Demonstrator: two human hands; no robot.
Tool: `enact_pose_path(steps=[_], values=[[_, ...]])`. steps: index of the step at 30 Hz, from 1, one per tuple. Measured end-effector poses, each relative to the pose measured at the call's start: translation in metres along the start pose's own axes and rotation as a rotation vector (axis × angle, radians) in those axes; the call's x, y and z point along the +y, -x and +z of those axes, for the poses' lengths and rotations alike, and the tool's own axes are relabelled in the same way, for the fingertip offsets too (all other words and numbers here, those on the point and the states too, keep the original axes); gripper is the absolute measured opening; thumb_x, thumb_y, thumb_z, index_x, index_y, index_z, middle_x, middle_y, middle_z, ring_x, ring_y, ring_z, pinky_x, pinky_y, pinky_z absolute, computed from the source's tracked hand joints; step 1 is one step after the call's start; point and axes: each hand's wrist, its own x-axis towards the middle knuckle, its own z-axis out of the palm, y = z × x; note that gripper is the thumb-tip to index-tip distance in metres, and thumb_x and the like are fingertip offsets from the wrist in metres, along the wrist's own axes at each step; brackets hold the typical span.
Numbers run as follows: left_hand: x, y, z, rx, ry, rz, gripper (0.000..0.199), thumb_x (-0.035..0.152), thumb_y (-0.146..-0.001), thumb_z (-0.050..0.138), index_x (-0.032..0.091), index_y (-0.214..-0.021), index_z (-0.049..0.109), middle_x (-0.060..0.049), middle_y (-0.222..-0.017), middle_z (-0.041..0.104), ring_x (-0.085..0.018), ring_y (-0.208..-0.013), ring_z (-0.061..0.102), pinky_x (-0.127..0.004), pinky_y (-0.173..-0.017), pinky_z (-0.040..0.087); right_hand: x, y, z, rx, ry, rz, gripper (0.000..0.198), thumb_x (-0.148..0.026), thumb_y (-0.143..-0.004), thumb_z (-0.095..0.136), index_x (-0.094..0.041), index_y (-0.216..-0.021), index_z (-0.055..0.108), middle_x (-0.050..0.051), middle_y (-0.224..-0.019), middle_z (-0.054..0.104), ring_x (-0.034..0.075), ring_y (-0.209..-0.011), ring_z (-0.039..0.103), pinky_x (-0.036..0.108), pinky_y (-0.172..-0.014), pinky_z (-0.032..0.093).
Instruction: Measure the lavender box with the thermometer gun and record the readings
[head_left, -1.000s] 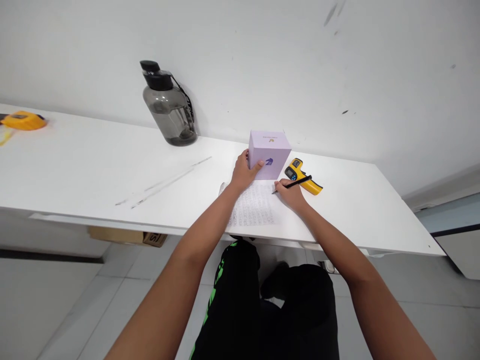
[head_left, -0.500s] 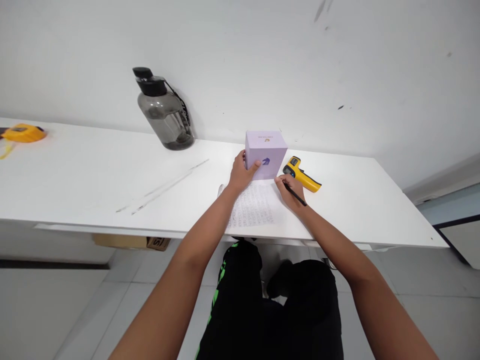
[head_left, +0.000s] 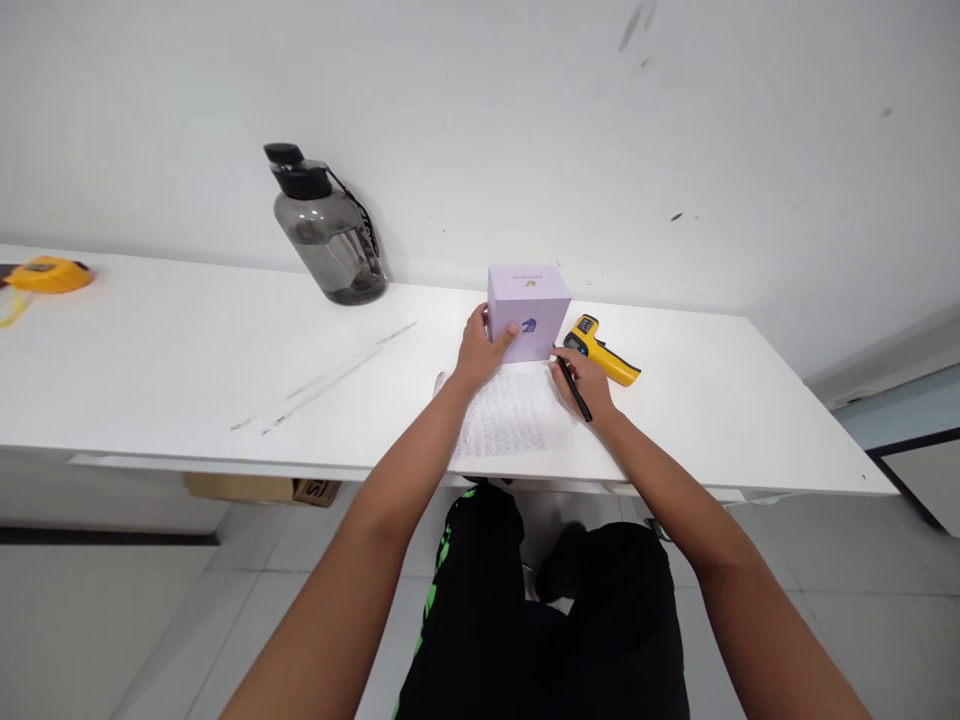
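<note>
A light purple box (head_left: 534, 318) stands on the white table, with a small dark blue mark on its front. My left hand (head_left: 480, 348) grips its left side, thumb across the front face and fingers around the edge. Between the fingers of my right hand (head_left: 586, 382) is a black pen (head_left: 574, 388), its upper end near the lower right corner of the box. Below the box lies a sheet of paper (head_left: 499, 415) covered in rows of writing. A yellow and black infrared thermometer (head_left: 607, 355) rests just beyond my right hand.
A large grey water bottle (head_left: 330, 240) with a black lid stands by the wall on the left. At the far left lies a yellow tape measure (head_left: 51, 275). Under the table (head_left: 165, 380) is a cardboard box (head_left: 255, 488).
The pen has swung steeper in my right hand, its lower end moving left and down. My left hand keeps its hold on the box. The view has shifted slightly.
</note>
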Motion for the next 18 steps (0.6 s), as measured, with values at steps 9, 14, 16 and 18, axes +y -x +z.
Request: enact_pose_path(steps=[9,14,16,18], values=[[-0.005,-0.001,0.000,0.022,0.017,-0.002,0.095,0.081,-0.082,0.091,0.026,-0.153,0.058,-0.022,-0.158,0.066,-0.043,-0.147,0.066,-0.067,-0.125,0.053,0.022,0.001,0.007,-0.020,0.140,-0.306,0.036,-0.042,-0.109,0.056,-0.023,-0.122,0.085,0.013,-0.113,0.091,0.027,-0.089,0.084,0.037,-0.084,0.067],[-0.006,-0.002,-0.002,0.014,0.011,0.005,0.099,0.086,-0.080,0.090,0.026,-0.153,0.059,-0.021,-0.155,0.067,-0.043,-0.147,0.066,-0.065,-0.124,0.054,0.022,0.004,0.005,-0.162,0.257,-0.464,0.032,-0.032,-0.111,0.055,-0.024,-0.121,0.084,0.010,-0.115,0.091,0.026,-0.100,0.086,0.034,-0.087,0.065],[-0.008,-0.002,-0.003,0.007,0.003,0.014,0.100,0.088,-0.081,0.088,0.027,-0.154,0.058,-0.021,-0.156,0.067,-0.043,-0.146,0.066,-0.064,-0.124,0.054,0.018,0.005,0.005,-0.227,0.316,-0.508,0.031,-0.028,-0.111,0.055,-0.022,-0.123,0.083,0.009,-0.109,0.090,0.024,-0.093,0.084,0.033,-0.083,0.062],[-0.009,-0.001,-0.003,0.002,-0.010,0.047,0.098,0.088,-0.084,0.086,0.027,-0.155,0.058,-0.021,-0.157,0.066,-0.042,-0.146,0.066,-0.064,-0.122,0.055,0.013,0.007,0.005,-0.293,0.385,-0.517,0.033,-0.023,-0.110,0.055,-0.021,-0.132,0.079,0.010,-0.112,0.088,0.024,-0.089,0.080,0.032,-0.079,0.058]])
